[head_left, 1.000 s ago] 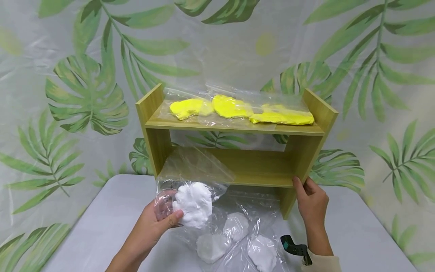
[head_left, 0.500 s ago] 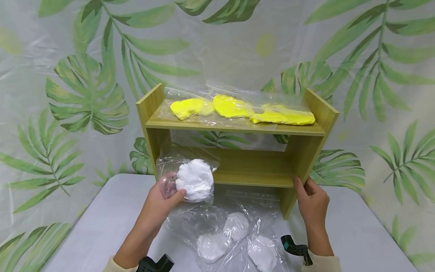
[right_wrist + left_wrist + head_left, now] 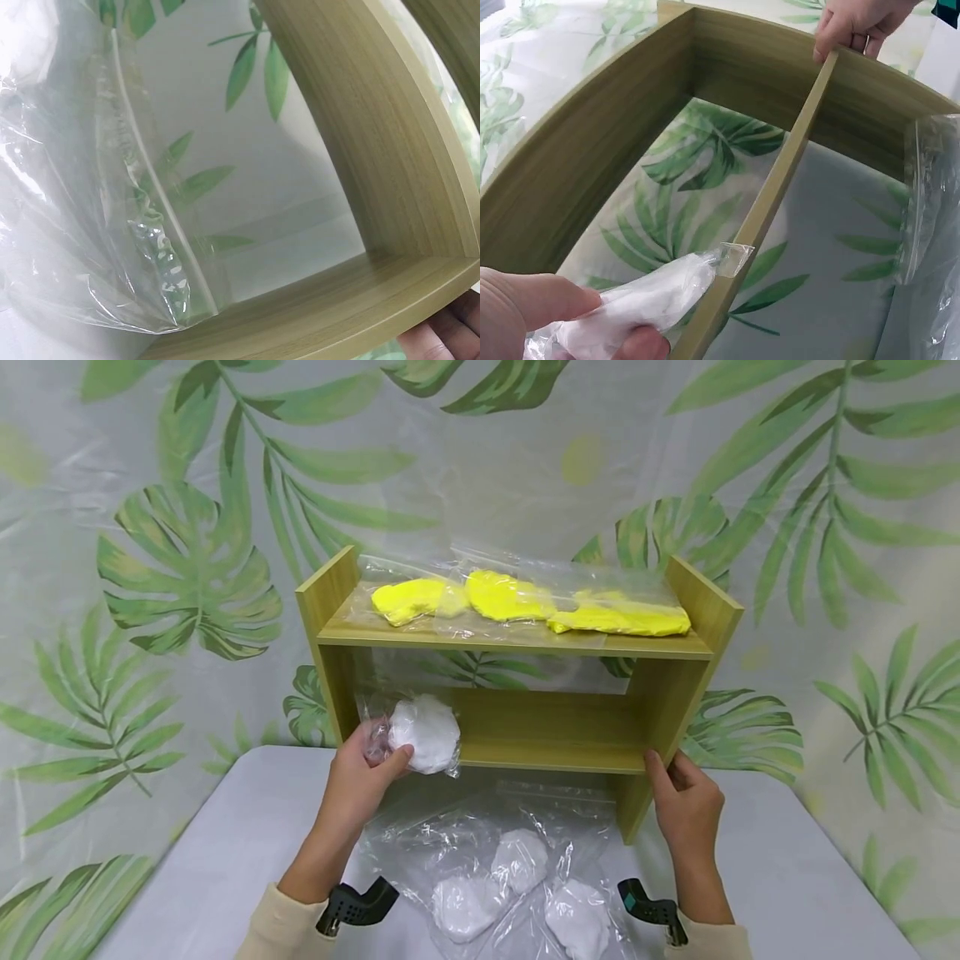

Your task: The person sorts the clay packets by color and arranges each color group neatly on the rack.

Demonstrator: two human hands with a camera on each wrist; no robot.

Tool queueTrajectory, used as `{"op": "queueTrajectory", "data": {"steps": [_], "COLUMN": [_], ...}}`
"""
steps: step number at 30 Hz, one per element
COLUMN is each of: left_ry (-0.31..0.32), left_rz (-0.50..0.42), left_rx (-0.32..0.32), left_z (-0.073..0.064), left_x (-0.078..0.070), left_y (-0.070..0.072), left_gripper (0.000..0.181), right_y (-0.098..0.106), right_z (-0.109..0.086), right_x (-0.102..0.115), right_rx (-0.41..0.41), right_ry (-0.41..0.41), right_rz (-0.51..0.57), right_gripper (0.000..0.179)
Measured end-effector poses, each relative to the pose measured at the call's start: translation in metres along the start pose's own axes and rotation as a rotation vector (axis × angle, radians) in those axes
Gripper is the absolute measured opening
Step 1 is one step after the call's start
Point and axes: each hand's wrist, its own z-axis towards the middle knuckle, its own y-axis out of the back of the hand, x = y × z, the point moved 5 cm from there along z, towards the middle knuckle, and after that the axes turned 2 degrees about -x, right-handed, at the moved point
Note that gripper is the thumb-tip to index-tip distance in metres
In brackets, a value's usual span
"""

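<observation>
My left hand point(image 3: 367, 764) pinches a clear plastic bag with a white, clay-like lump point(image 3: 424, 735) inside, thumb in front and fingers behind. The bag is at the left end of the lower shelf of a small wooden rack point(image 3: 555, 731), overlapping the shelf's front edge. In the left wrist view the bagged lump point(image 3: 641, 304) is between thumb and fingertip, its bag corner over the shelf board point(image 3: 769, 195). My right hand point(image 3: 688, 802) grips the rack's right side panel near the lower shelf, thumb on the front edge, other fingers behind.
Three bagged yellow lumps point(image 3: 508, 596) lie along the top shelf. Several clear bags with white lumps point(image 3: 573, 914) lie on the white table point(image 3: 202, 868) in front of the rack. A leaf-patterned cloth point(image 3: 495, 468) hangs behind.
My left hand has carried the bagged white lump up and forward, from over the table to the lower shelf's left end. The right hand keeps its place on the side panel.
</observation>
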Motion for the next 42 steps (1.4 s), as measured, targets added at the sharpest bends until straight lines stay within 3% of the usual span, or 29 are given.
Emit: {"op": "queueTrajectory", "data": {"steps": [6,12,14,16,20,25,30,35,42], "left_ry": [-0.032,-0.108,-0.118,-0.104,-0.002,0.105,0.167,0.187,0.141], "left_rz": [0.169,0.349,0.366,0.334,0.176,0.047,-0.063,-0.143,-0.262], "left_rx": [-0.081,-0.189,-0.210,-0.205,-0.159,-0.159,-0.157,-0.152,-0.144], "left_z": [0.003,0.004,0.005,0.006,0.009,0.010,0.011,0.010,0.007], "left_x": [0.001,-0.002,-0.002,0.001,0.007,0.010,0.014,0.016,0.012], "left_y": [0.002,0.004,0.005,0.004,0.003,0.005,0.004,0.002,0.001], "left_gripper": [0.044,0.035,0.032,0.030,0.026,0.023,0.024,0.027,0.035], "right_y": [0.001,0.001,0.001,0.001,0.001,0.000,0.000,0.001,0.000], "right_z": [-0.001,-0.002,-0.002,-0.002,-0.001,0.000,0.001,0.000,0.000], "right_x": [0.001,0.004,0.004,0.004,0.003,0.002,0.002,0.003,0.002], "right_rx": [-0.003,-0.002,-0.004,-0.006,-0.006,-0.003,-0.005,-0.004,-0.003], "right_ry": [0.007,0.022,0.027,0.026,0.023,0.020,0.020,0.018,0.016], "right_rz": [0.006,0.012,0.010,0.009,0.010,0.017,0.019,0.020,0.018], "right_gripper": [0.035,0.033,0.031,0.031,0.031,0.032,0.032,0.033,0.033]}}
